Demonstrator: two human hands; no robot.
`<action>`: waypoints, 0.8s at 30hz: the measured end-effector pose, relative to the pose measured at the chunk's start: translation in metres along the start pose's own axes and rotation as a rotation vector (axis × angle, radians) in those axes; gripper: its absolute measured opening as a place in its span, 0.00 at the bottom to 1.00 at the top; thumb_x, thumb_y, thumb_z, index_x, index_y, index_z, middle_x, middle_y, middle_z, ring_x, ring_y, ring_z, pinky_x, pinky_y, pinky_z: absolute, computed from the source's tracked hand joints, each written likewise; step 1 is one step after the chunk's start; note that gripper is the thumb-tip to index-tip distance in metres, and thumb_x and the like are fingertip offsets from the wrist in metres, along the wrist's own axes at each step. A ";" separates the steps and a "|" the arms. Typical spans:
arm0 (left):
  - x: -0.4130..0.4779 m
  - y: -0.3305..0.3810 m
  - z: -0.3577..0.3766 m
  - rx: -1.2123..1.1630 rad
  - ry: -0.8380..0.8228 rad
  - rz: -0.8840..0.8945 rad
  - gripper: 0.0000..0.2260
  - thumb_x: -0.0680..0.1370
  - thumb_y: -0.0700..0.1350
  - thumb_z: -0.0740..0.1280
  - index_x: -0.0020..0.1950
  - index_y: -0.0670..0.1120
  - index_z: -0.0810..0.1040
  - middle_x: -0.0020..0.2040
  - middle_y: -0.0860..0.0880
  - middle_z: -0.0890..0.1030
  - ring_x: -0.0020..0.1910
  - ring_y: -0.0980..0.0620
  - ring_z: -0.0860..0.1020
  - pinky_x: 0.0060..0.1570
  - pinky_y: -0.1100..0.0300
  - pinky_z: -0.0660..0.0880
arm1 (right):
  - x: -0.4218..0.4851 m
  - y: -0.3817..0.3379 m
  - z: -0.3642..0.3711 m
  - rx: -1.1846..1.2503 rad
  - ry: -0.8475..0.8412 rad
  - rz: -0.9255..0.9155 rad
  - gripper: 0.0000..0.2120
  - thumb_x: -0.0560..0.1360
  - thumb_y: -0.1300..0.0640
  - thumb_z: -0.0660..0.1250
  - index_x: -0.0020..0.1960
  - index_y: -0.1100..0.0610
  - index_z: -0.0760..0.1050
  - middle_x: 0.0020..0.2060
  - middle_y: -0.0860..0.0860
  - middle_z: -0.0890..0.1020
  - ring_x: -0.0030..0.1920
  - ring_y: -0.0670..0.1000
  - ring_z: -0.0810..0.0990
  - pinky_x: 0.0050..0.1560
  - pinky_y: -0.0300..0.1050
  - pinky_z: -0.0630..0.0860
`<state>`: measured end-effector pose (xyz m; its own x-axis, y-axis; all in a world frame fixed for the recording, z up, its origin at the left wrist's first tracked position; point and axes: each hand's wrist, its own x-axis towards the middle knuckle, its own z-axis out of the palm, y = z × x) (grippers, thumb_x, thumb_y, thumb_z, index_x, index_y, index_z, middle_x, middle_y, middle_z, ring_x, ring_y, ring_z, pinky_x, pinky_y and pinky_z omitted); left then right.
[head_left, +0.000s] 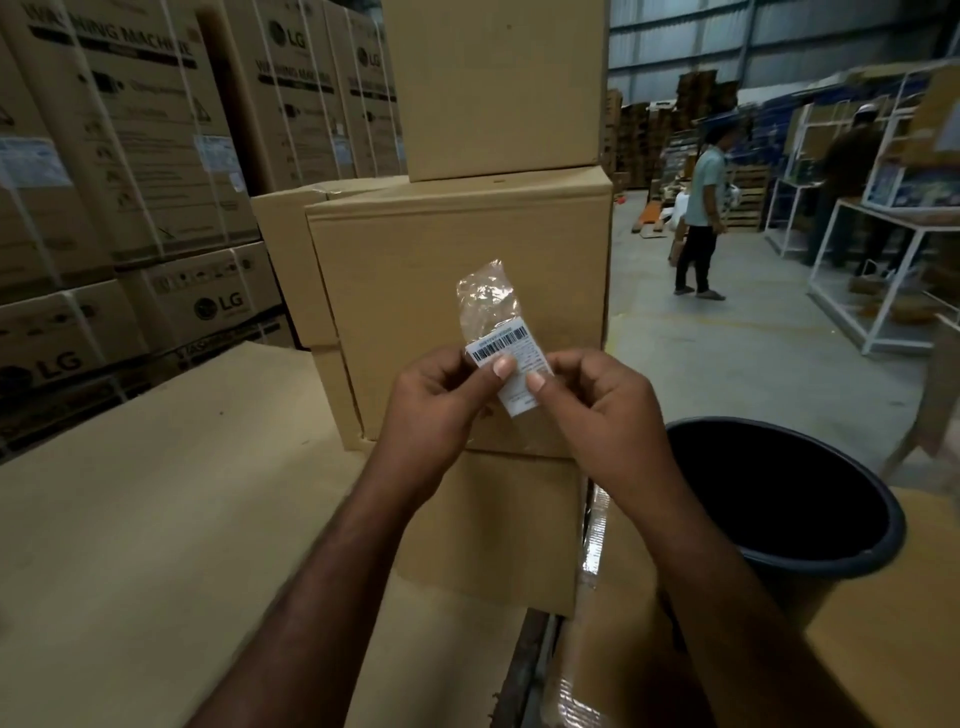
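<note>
Head cam, dead centre: a little clear plastic pouch with a white barcode label on its lower half. It's held up in the air in front of the boxes, not resting on anything. From where I'm sitting, both hands are on it. The left hand pinches the label's left side, thumb pressed flat over the barcodes. The right hand pinches the lower right part, thumb on top too, the other fingers curled in behind. The crinkly clear end sticks up toward 12 o'clock, free of both hands. I can't read the print, it's way too small.

Right behind the pouch is a plain cardboard box, with another stacked on it at 12 and one under it at 6. At 4 o'clock from the hands there's a black bucket, mouth up. At 10 o'clock are stacked LG washing machine cartons. At 2 o'clock, well apart, a person in a pale shirt stands on the floor near some white racks.
</note>
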<state>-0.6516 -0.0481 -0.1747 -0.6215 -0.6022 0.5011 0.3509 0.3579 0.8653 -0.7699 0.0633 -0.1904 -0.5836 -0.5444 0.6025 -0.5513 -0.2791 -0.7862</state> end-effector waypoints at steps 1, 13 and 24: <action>0.001 -0.001 0.003 -0.025 -0.020 -0.005 0.08 0.78 0.41 0.70 0.54 0.38 0.83 0.46 0.42 0.86 0.41 0.52 0.81 0.39 0.62 0.76 | -0.001 -0.001 -0.007 0.018 -0.030 0.017 0.06 0.77 0.59 0.71 0.54 0.55 0.82 0.44 0.50 0.86 0.46 0.49 0.86 0.49 0.54 0.83; 0.016 -0.002 0.095 0.390 -0.277 0.091 0.05 0.75 0.47 0.74 0.40 0.53 0.81 0.35 0.61 0.82 0.34 0.58 0.79 0.37 0.59 0.75 | -0.003 0.016 -0.129 -0.289 -0.128 0.252 0.04 0.75 0.63 0.73 0.47 0.54 0.83 0.41 0.51 0.86 0.43 0.50 0.84 0.45 0.39 0.78; 0.029 -0.070 0.185 0.174 -0.285 -0.408 0.07 0.78 0.38 0.71 0.40 0.43 0.79 0.35 0.45 0.81 0.36 0.47 0.81 0.49 0.46 0.84 | -0.018 0.075 -0.215 -0.573 0.140 0.391 0.07 0.70 0.59 0.77 0.38 0.51 0.80 0.32 0.52 0.83 0.38 0.55 0.83 0.43 0.54 0.81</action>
<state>-0.8234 0.0412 -0.2223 -0.8577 -0.5079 0.0799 -0.0658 0.2626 0.9627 -0.9287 0.2221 -0.2313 -0.8527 -0.4024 0.3331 -0.4905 0.3973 -0.7756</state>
